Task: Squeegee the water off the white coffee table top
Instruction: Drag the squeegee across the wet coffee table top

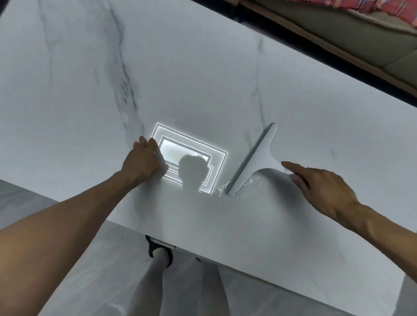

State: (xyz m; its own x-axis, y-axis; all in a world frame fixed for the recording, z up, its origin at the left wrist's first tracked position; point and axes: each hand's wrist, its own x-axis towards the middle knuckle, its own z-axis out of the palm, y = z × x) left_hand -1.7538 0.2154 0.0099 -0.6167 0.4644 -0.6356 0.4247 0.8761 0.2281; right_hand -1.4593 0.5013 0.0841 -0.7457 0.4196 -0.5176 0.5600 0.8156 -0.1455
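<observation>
A white squeegee [255,158] lies with its blade edge on the white marble coffee table top [196,70], angled from upper right to lower left. Rippled water [225,190] gathers at the blade's lower end. My right hand [321,188] holds the squeegee's handle at its right side, index finger stretched along it. My left hand [144,159] rests flat on the table to the left of the blade, fingers slightly spread, holding nothing. A bright reflection of a ceiling light [190,156] glares between the two hands.
A beige sofa [358,40] with a red plaid cloth [398,10] runs along the table's far right side. Grey marble floor [46,270] lies in front of the table's near edge, where my legs and a dark slipper [157,251] stand.
</observation>
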